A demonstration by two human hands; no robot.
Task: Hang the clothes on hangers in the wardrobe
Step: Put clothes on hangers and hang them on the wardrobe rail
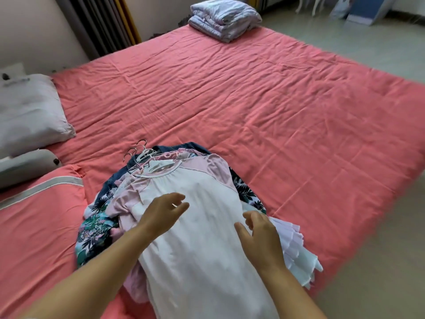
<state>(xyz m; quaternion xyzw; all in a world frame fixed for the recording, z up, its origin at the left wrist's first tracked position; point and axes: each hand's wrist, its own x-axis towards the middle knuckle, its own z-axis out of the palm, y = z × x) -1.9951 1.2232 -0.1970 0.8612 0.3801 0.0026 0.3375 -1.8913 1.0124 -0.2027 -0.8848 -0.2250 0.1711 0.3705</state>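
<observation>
Across the pink bed [276,100] lay a pile of clothes [195,215], already on hangers [140,153]. Both hands, left [161,215] and right [257,236], hovered loosely open, holding nothing. Wardrobe hanging seemingly remained.

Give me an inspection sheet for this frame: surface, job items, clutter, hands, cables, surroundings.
Surface: bed with a wrinkled pink sheet.
Job's things: pile of clothes on hangers, white garment on top; hanger hooks bunched at the far end.
Clutter: folded blanket at the far corner; pillows to the left.
Hands: left hand and right hand over the white garment, fingers loose, gripping nothing.
Cables: nothing seen.
Surroundings: tiled floor; no wardrobe in view.
</observation>
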